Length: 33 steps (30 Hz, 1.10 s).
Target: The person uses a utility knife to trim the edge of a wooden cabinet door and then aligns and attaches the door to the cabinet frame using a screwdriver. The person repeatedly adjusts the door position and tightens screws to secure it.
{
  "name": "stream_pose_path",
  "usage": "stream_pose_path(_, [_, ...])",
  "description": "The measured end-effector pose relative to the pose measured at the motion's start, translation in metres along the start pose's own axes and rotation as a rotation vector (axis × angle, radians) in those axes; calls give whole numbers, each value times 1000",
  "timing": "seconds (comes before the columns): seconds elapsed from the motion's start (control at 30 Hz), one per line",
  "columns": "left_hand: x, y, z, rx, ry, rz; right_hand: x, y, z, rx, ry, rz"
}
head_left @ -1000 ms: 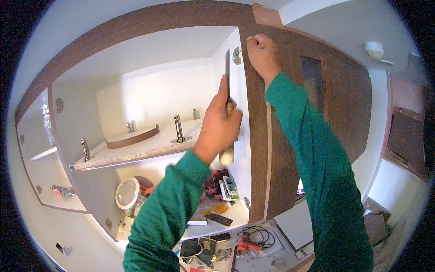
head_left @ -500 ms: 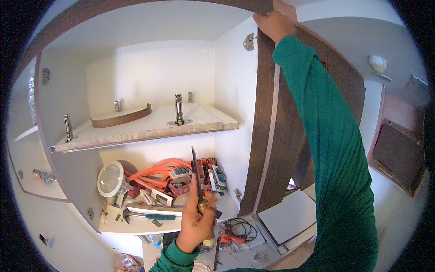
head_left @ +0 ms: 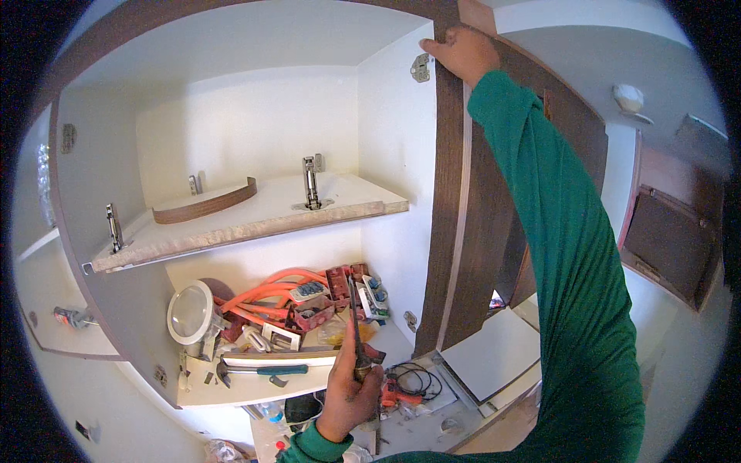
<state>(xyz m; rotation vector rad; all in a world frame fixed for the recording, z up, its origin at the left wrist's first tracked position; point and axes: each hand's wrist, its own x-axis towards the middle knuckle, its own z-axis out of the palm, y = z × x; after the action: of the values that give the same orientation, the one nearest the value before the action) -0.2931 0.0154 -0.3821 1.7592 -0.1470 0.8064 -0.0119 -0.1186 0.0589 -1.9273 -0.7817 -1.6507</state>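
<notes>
Soft brightness fills the cabinet's back wall [head_left: 270, 116], a hazy shadow greying its left end, while fisheye distortion bows the wooden frame [head_left: 441, 12] and grainy black swallows the corners.

I find free passage over the white, rough-edged board [head_left: 247, 228], interrupted by two upright silver metal hinges [head_left: 310, 185] and a curved brown wood-grain strip [head_left: 207, 206]. Beneath, looped orange tubing [head_left: 270, 298] and a round white-rimmed lamp [head_left: 191, 312] obstruct the white lower bay [head_left: 324, 248]; the left hand [head_left: 347, 401] and its long dark metal blade [head_left: 354, 316] stand before that bay's right side.
</notes>
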Motion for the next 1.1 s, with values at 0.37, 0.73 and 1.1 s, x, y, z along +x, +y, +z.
stream_pose_path(0.37, [38,38,-34,347,42,297,-99,-21,0,493,255,-37])
stream_pose_path(0.73, [261,179,7,519,-26,508,-100,-27,6,1166,55,123])
stream_pose_path(1.1, [323,212,45,606,34,405,-49,-26,47,493,534,-58])
